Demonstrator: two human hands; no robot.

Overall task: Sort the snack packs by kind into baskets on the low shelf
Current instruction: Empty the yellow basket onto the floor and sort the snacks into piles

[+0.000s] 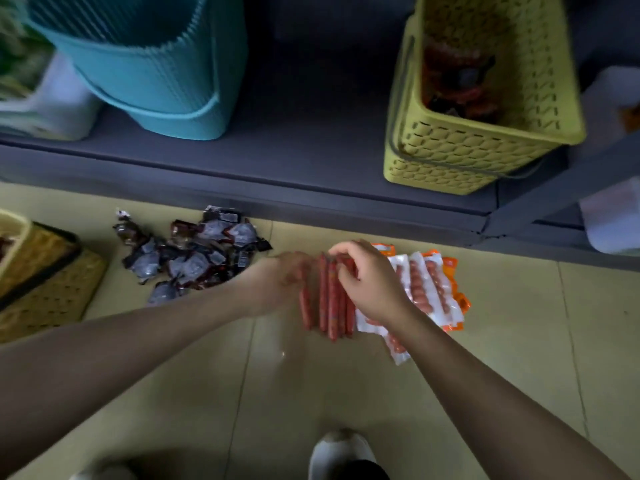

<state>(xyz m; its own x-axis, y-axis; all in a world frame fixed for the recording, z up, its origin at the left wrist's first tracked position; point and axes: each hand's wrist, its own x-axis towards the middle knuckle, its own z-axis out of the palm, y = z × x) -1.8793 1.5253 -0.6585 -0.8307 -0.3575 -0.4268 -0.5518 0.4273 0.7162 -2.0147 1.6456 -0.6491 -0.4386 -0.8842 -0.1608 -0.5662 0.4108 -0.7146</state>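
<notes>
As gathered — 2 hands [325, 289] round sausage sticks [329, 303]

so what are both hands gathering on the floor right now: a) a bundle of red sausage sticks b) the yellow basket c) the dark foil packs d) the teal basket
a: the left hand and right hand hold the red sausage sticks between them.

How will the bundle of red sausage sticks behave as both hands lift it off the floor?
The red sausage sticks look thin, round and separate, so they would probably roll or slide apart unless squeezed together. Their wrappers seem glossy, likely slippery. The left hand and right hand flank the bundle, which suggests it is light.
</notes>
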